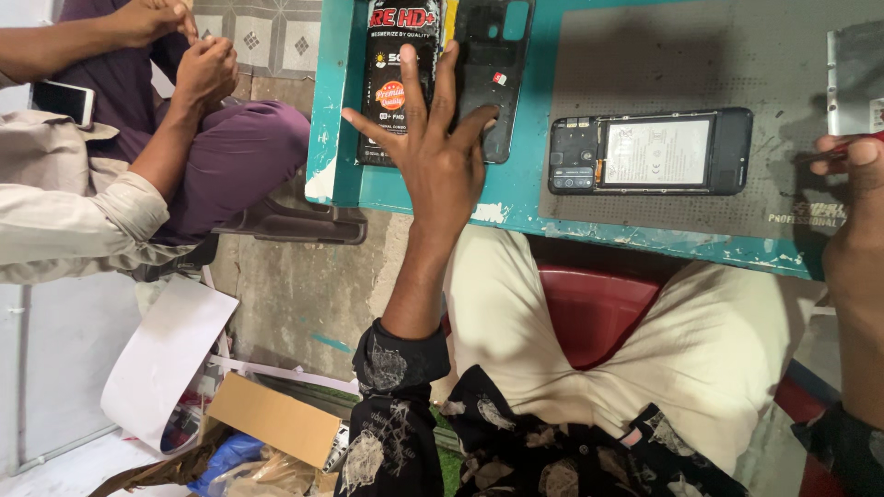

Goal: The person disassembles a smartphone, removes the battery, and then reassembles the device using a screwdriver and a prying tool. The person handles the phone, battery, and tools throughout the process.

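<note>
While the opened phone (650, 152) lies face down on the grey work mat (645, 55) with its battery and circuit board bare, I read this as a sorting-out step in a phone teardown: the removed black back cover (493, 55) sits well apart to the left on the teal table (516, 198), beside a black boxed spare part (398, 55). My left hand (440, 152) is spread wide and flat, fingers fanned out, the palm over the table edge and the fingertips resting across both the box and the lower end of the back cover; it clamps on nothing, it only presses or steadies them. My right hand (852, 212) is at the frame's right edge, largely cut off; its fingers look curled around a thin red-tipped tool (843, 147), though I cannot tell how firmly, since most of the grip is out of view. The 2 hands are well apart, with the phone between them. As I judge it, the next move calls for the left hand to close on 1 of the 2 things beneath it rather than both, and for the tool to come to the phone's exposed edge without scraping the board near the camera end. At upper left, another seated person's hands (193, 55) are held together over a purple-clad lap, apart from my own work. Cardboard and paper scraps (267, 423) lie on the floor below.
</note>
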